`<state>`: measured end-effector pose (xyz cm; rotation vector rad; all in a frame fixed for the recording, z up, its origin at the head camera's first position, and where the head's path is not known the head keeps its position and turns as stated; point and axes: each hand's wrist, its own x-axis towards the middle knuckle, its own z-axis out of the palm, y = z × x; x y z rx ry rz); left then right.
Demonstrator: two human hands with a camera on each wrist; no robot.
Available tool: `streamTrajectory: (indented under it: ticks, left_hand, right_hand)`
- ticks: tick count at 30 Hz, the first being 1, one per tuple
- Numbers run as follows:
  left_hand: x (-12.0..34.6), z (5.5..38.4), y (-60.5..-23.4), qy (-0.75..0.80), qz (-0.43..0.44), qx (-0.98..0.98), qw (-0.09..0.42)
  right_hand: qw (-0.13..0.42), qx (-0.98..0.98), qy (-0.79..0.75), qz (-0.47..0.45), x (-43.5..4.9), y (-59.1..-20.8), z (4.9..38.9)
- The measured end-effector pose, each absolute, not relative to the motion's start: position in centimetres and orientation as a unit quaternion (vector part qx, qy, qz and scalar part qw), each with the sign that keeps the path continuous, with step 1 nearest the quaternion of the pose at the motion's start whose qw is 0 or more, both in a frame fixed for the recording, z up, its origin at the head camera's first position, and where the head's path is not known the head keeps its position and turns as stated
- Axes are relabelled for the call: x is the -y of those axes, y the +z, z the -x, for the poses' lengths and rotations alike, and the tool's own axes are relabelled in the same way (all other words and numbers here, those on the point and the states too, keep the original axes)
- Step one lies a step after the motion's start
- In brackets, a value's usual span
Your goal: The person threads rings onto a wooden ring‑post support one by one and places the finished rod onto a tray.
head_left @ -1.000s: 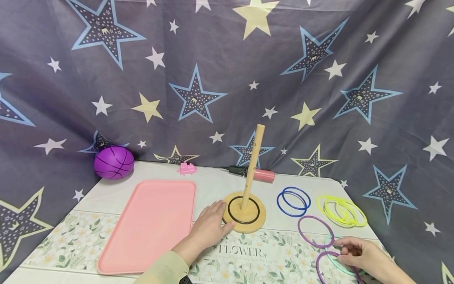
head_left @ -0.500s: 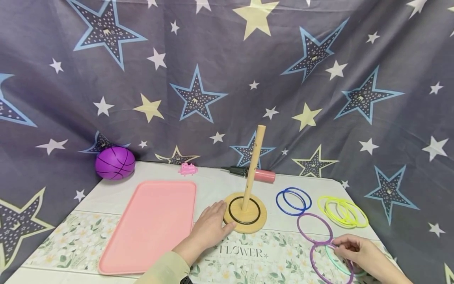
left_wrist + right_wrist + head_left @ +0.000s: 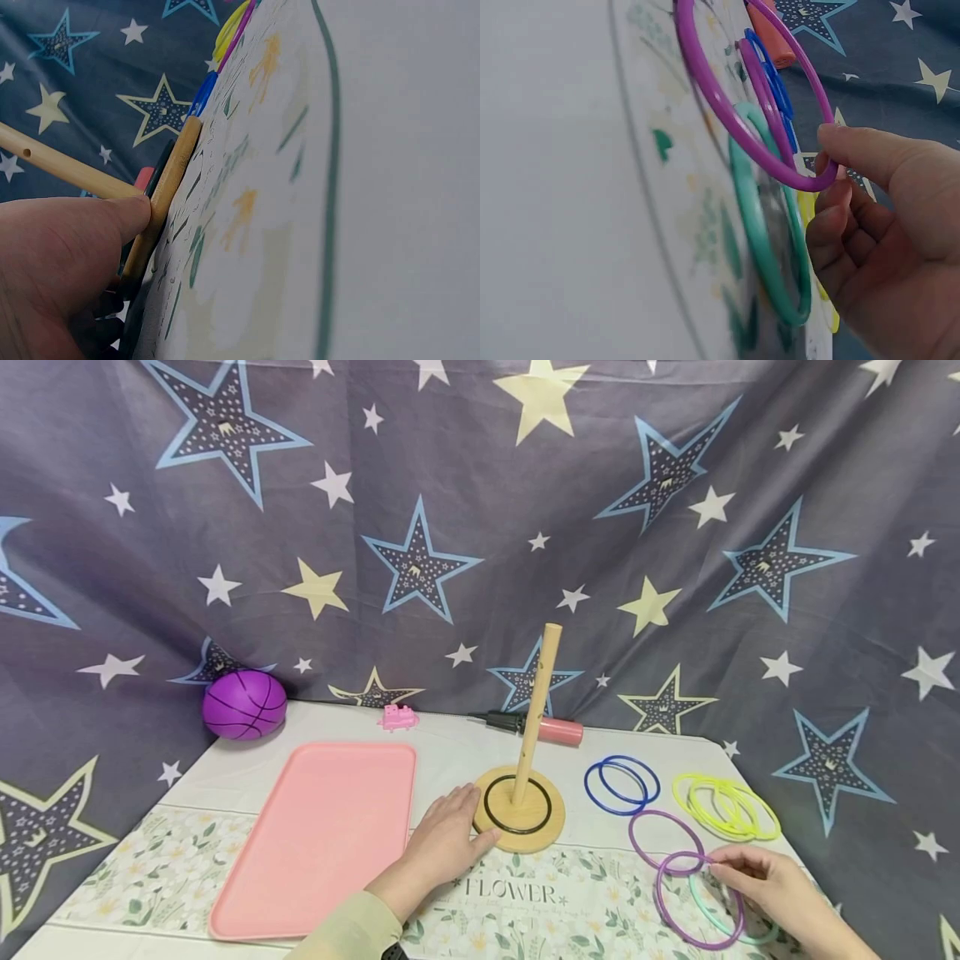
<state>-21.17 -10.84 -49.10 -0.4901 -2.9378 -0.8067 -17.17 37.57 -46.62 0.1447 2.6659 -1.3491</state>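
My right hand (image 3: 772,885) pinches a purple ring (image 3: 742,139) between thumb and fingertips; the right wrist view shows it tilted up off the cloth. Beneath it lies a mint green ring (image 3: 751,225), partly overlapped. A second purple ring (image 3: 631,837) lies just beyond. My left hand (image 3: 442,839) rests with extended fingers against the left side of a round wooden base (image 3: 525,842), its thumb at the front edge. From that base rises a wooden post (image 3: 536,710), leaning slightly right in the head view, and a black circle (image 3: 551,807) surrounds its foot.
Two blue rings (image 3: 587,793) and several yellow rings (image 3: 768,836) lie at the right. A pink tray (image 3: 322,827) is left of my left hand. Along the back are a purple ball (image 3: 244,705), a pink toy (image 3: 398,717) and a hand pump (image 3: 561,732).
My right hand has drawn the near purple ring slightly to the left and tilted it up by its far right edge, uncovering more of the mint ring. The left hand stays still.
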Motion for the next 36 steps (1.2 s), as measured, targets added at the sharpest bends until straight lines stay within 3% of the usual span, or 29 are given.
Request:
streamTrajectory:
  ticks: [16,36]
  left_hand:
    - [10.8,21.4,-48.9,-0.261,0.16,0.952,0.031]
    - [10.7,21.2,-49.3,-0.265,0.156,0.951,0.028]
  right_hand:
    - [0.006,-0.883,-0.47,0.015,-35.4,-43.4,18.3]
    - [-0.13,-0.783,-0.606,0.048,-30.9,-39.0,19.9]
